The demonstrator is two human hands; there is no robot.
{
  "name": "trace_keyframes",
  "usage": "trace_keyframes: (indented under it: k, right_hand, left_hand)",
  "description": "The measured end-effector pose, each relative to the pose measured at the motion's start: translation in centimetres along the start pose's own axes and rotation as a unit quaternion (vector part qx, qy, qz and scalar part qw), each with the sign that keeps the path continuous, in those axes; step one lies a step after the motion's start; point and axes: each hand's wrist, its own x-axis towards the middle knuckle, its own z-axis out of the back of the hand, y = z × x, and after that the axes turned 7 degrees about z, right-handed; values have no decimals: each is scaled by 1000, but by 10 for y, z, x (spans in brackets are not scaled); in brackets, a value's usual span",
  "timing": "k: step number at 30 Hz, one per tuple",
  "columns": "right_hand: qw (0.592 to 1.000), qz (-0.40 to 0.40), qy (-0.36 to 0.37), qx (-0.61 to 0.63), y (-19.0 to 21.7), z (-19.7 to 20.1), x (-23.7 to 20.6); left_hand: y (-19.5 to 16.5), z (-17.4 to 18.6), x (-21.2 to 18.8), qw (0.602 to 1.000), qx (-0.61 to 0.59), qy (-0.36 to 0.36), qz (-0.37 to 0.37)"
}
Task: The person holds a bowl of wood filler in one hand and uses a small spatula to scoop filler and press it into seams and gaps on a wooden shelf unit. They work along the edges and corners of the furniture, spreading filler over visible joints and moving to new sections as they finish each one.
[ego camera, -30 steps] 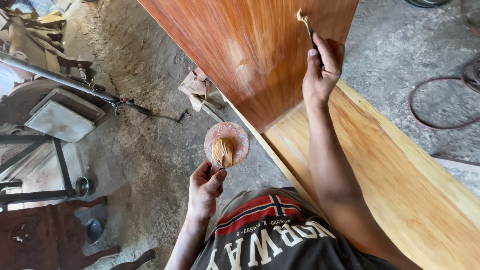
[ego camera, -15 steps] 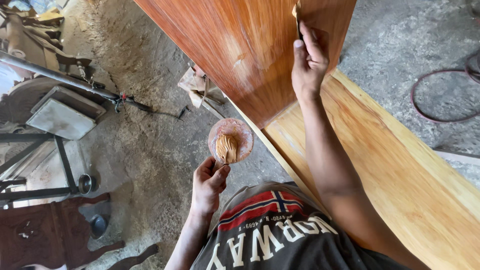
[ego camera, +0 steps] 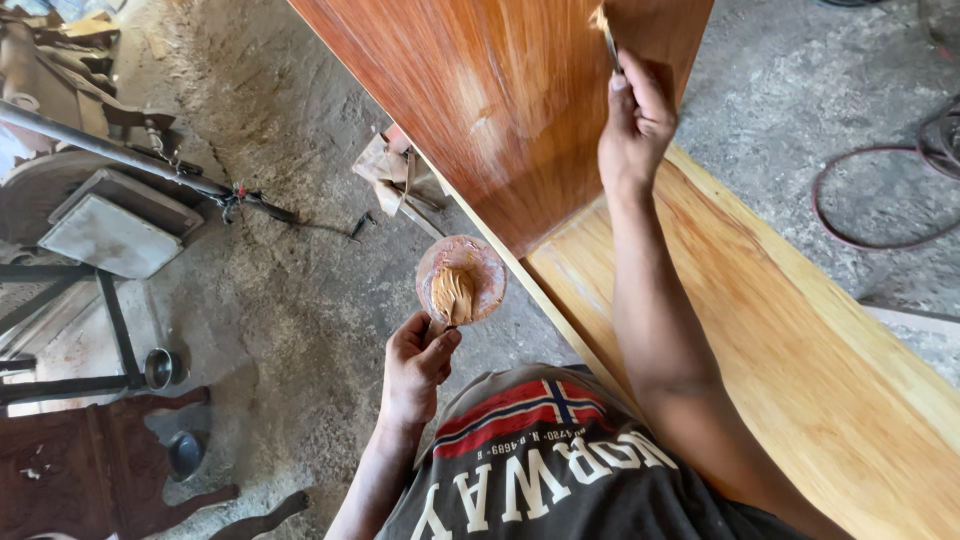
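Putty (ego camera: 452,292) heaped on the lid (ego camera: 461,278) my left hand (ego camera: 415,365) pinches could slide off if tilted, while my right hand (ego camera: 632,125), fingers closed on the knife (ego camera: 604,30), might gouge the panel (ego camera: 500,100).

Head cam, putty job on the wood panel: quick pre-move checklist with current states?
1. Right hand grips the putty knife: ok.
2. Blade tip is against the dark red-brown panel: ok; how firmly it presses, cannot tell.
3. Tan putty loaded on the blade tip: ok, a little shows there.
4. Left hand holds the round lid by its edge, with a mound of putty on it: ok.
5. Lid held clear of the panel edge: ok, a gap shows.
6. Pale patch on the panel evenly filled: cannot tell.
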Motion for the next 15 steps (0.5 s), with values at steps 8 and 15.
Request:
trace_keyframes:
  k: [8,15]
  right_hand:
    - [997,-58,-40,35,-17,-3,-3]
    - [996,-72,-40,41,-19,-2,-5]
  left_hand:
    - [-1,0,0,1000,-9,8,-7]
    - [-1,1,0,1000,-20,16,11]
